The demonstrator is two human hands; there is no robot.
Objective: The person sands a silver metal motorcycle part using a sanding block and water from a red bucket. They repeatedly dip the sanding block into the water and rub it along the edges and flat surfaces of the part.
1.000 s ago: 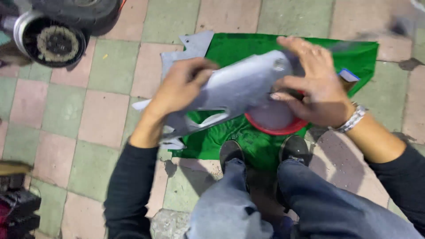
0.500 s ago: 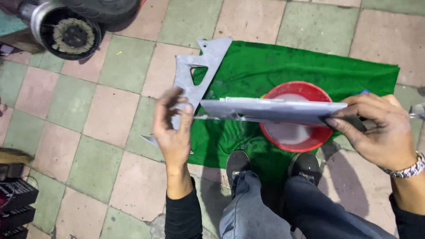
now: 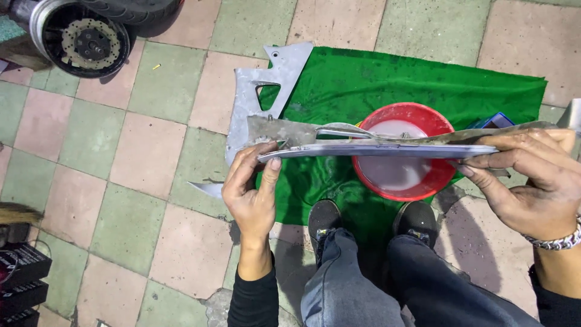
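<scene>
Left hand (image 3: 251, 197) pinches near end of flat grey plastic panel (image 3: 375, 150), seen edge-on, scuffed. Behind grip: angular grey fairing piece (image 3: 254, 103) on wrinkled green cloth (image 3: 423, 85). Below panel: round red basin (image 3: 423, 118). Right hand (image 3: 532, 181) clamps far end.

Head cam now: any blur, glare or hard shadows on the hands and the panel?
Head view: sharp, no motion blur on the left hand, right hand or grey panel; light flat and even, soft shadow under the legs; mild sheen on the panel edge and red bowl; wide-angle bending at the frame edges.
</scene>
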